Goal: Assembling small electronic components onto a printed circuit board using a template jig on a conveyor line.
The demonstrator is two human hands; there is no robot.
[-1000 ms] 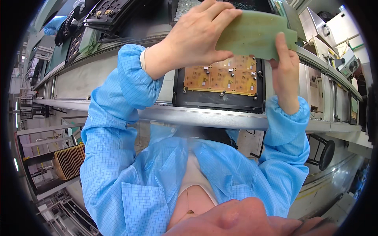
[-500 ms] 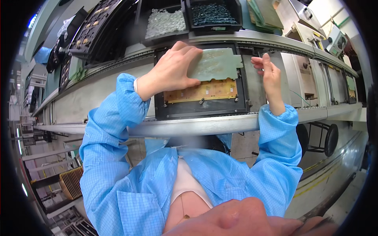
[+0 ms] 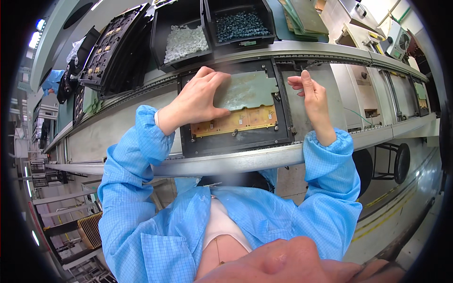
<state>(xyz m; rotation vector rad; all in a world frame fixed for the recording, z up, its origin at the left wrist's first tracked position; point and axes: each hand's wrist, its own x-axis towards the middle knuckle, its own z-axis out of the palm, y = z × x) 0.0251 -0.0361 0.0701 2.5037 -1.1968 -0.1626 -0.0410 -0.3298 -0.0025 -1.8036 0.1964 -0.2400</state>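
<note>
Inside the black frame point(image 3: 212, 148), the green plate point(image 3: 250, 92) covers the far part of the yellow circuit boards point(image 3: 240, 123), hiding it. The left hand point(image 3: 196, 98) grasps the plate's left end, grip spread wide, covering that end. Right of the frame, the right hand's point(image 3: 315, 98) grip is released, fingers loosely curled.

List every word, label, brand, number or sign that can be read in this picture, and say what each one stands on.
None can be read clearly enough to quote.
White printed marks on the orange circuit board panel: too small to read.
Pale label on the front of the black bin of blue parts: too small to read.
Green plate: no legible text.
</note>
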